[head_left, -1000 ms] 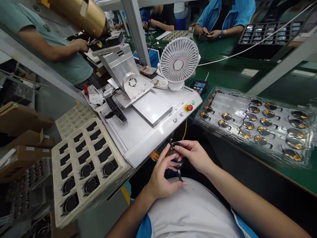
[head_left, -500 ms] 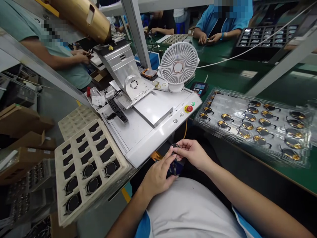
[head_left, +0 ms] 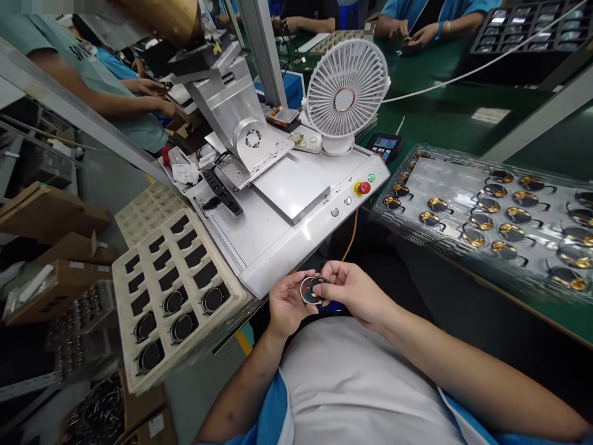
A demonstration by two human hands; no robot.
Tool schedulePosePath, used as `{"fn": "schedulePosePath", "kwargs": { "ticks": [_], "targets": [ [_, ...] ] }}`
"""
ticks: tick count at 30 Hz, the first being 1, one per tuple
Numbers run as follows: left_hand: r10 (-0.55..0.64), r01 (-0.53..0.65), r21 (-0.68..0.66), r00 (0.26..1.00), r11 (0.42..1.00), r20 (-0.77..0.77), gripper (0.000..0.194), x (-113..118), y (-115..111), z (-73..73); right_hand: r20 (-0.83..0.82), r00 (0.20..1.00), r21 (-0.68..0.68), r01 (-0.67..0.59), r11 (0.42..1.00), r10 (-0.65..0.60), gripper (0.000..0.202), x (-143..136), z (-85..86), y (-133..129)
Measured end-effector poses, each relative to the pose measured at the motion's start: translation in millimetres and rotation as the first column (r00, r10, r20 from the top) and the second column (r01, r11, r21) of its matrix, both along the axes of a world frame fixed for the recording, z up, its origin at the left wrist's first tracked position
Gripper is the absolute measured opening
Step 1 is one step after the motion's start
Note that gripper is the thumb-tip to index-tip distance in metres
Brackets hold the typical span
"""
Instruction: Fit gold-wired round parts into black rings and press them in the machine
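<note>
A round watch case with a silvery rim (head_left: 311,292) is held between my two hands in front of my body. My left hand (head_left: 288,304) cups it from the left, fingers curled around its edge. From the right, my right hand (head_left: 354,289) pinches at the case with thumb and forefinger; whether a smaller part is between those fingertips is hidden. To the left, a beige tray (head_left: 123,321) carries several similar dark round watch cases (head_left: 212,301) in its front pockets. On the right, a clear plastic tray (head_left: 445,176) holds several round dark and gold parts with short black tails (head_left: 511,232).
Ahead stands a white machine bench with a metal fixture (head_left: 252,136), a red stop button (head_left: 364,188) and a white fan (head_left: 345,99). A yellow cable (head_left: 354,238) hangs under its edge. Cardboard boxes (head_left: 44,216) are at far left. Co-workers' hands are beyond the bench.
My left hand has turned palm up and opened around the watch case, whose round face now shows. My right hand stays pinched at it. The view has shifted, tilting slightly downward.
</note>
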State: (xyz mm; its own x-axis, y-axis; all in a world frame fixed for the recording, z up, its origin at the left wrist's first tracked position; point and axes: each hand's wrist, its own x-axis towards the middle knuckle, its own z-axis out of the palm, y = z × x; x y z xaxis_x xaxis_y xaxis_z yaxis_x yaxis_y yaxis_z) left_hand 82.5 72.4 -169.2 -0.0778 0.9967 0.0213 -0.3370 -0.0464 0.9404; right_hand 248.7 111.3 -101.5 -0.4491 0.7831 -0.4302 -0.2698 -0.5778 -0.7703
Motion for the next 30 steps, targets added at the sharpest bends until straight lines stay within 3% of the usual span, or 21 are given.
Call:
{"fn": "schedulePosePath", "kwargs": {
  "ticks": [3,8,26,30],
  "targets": [
    [0.021,-0.022,0.050,1.000,0.999,0.022,0.058,1,-1,-1.6,0.057,0.996,0.098,0.064,0.993,-0.069,0.039,-8,1.2,-6],
    [0.020,-0.027,0.152,0.999,0.988,0.048,0.059,1,1,-3.1,0.145,0.984,0.222,0.066,0.973,-0.100,0.030,-12,3.3,-11],
    [0.053,-0.044,0.247,0.998,0.968,-0.029,0.060,-2,-1,-16.6,0.115,0.991,0.207,0.040,0.978,-0.065,0.032,-16,-3.3,-11],
    [0.101,-0.093,0.203,0.994,0.975,-0.033,0.060,-2,-1,-19.0,0.034,0.999,0.151,0.030,0.988,-0.035,0.035,-18,-3.5,-9]
  ]
}}
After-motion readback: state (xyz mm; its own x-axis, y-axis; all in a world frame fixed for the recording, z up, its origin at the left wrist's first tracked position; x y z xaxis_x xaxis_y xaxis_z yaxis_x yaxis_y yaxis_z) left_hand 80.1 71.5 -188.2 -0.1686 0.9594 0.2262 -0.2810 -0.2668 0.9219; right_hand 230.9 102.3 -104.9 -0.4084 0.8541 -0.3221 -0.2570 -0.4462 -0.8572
